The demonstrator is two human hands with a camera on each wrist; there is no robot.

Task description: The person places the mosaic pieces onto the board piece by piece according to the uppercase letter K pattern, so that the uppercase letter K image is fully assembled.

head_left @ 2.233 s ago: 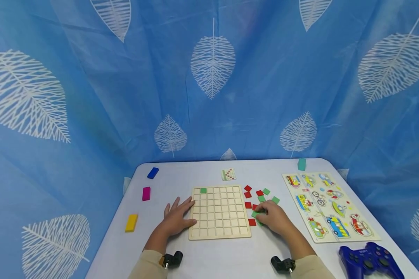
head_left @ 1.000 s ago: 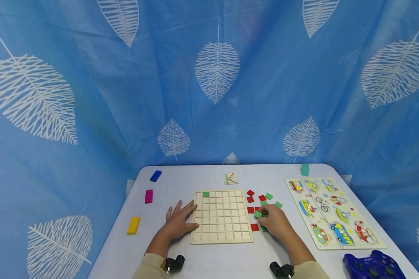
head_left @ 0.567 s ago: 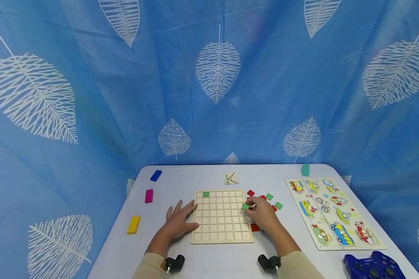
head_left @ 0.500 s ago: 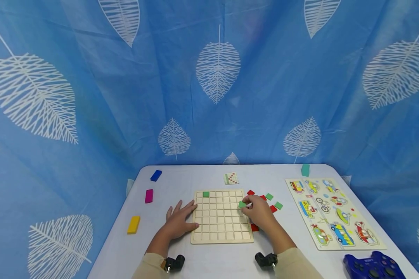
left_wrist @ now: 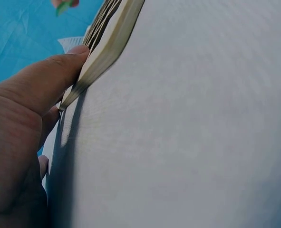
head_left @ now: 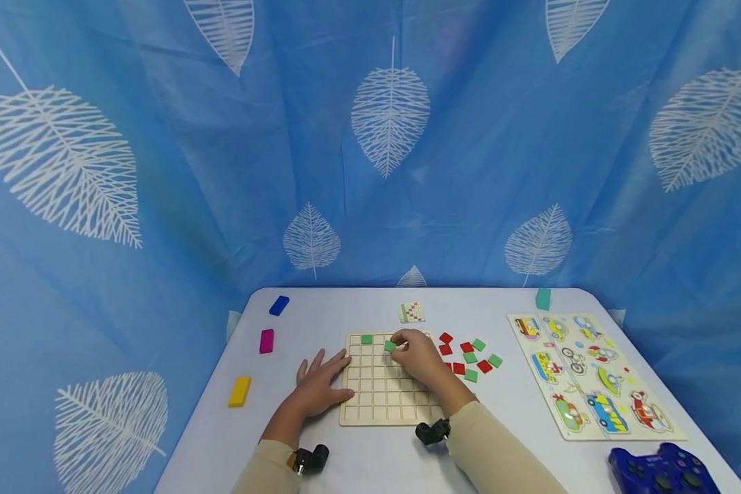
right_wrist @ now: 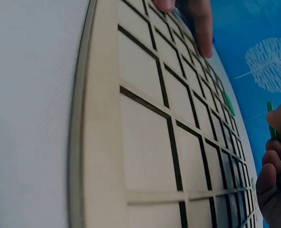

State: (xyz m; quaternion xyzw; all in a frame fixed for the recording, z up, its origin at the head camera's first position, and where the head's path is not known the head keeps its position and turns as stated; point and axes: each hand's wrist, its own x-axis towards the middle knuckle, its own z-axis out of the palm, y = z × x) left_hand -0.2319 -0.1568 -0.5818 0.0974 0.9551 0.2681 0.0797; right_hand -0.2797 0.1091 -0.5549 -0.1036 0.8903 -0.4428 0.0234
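Note:
A wooden grid board (head_left: 370, 395) lies in the middle of the table, with one green square tile (head_left: 367, 339) seated in its far row. My left hand (head_left: 318, 388) rests on the board's left side, fingers spread; the left wrist view has its thumb (left_wrist: 59, 71) on the board's edge. Over the far part of the grid, my right hand (head_left: 422, 360) pinches another green square tile (head_left: 390, 346) between thumb and fingers. In the right wrist view that tile (right_wrist: 272, 121) is seen edge-on, apart from the board. The right hand and forearm hide part of the board's right side.
Loose red and green tiles (head_left: 471, 357) lie right of the board. Behind it is a small pattern card (head_left: 412, 312). A vehicle puzzle (head_left: 593, 377) and a blue game controller (head_left: 663, 470) stand right; blue, pink and yellow blocks (head_left: 239, 391) lie left, a teal block (head_left: 543, 298) far right.
My right hand picked a green tile from the loose pile and carried it left and away from me over the board. The left hand has stayed at the board's left side.

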